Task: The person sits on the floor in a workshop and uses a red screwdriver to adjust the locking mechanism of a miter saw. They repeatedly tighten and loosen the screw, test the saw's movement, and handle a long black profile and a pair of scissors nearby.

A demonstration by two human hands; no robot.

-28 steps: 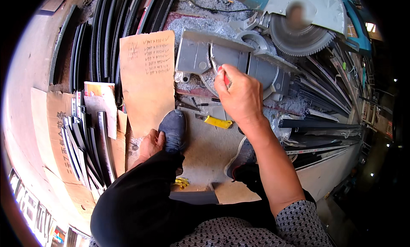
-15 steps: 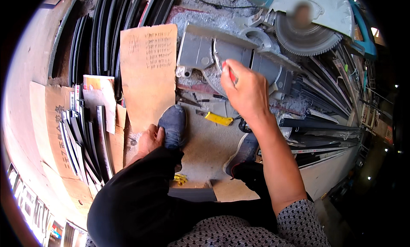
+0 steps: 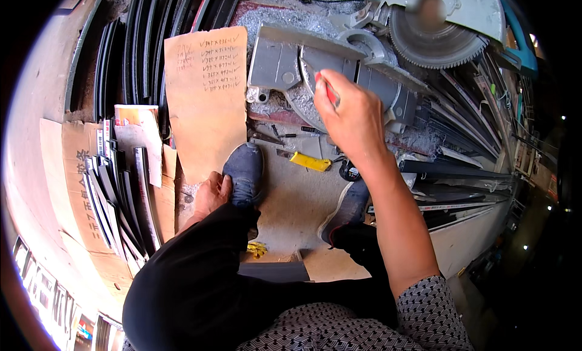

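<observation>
While you crouch over the cluttered floor, your right hand (image 3: 348, 111) is up at the grey saw base (image 3: 285, 66), fingers pinched around a slim red marker (image 3: 330, 91) whose tip sits against the curved edge of the round turntable (image 3: 364, 78) there (a firm writing pinch, thumb and fingers closed on the barrel). That marker is right at the middle of the saw's base, just below the toothed circular blade (image 3: 433, 38) and its pale guard (image 3: 467, 5). Your left hand (image 3: 211, 193) is down low, curled against the side of your dark blue left shoe (image 3: 244, 172), touching it; whether the fingers actually clasp anything I cannot tell, since your black trouser leg (image 3: 200, 278) covers part of them. Just above that shoe lies a brown cardboard sheet (image 3: 206, 96) with handwritten rows at its top, leaning over toward the saw base. Between your two feet, on the dusty floor, there's a yellow utility knife (image 3: 310, 162), and your right shoe (image 3: 348, 208) sits just below it. Off to your left, a fan of black metal strips (image 3: 112, 193) rests on flattened cardboard (image 3: 60, 169), and longer black profiles (image 3: 145, 35) run along the top. To your right, more dark profiles (image 3: 454, 169) stretch away beside the saw, and metal shavings (image 3: 273, 17) dust its base.
</observation>
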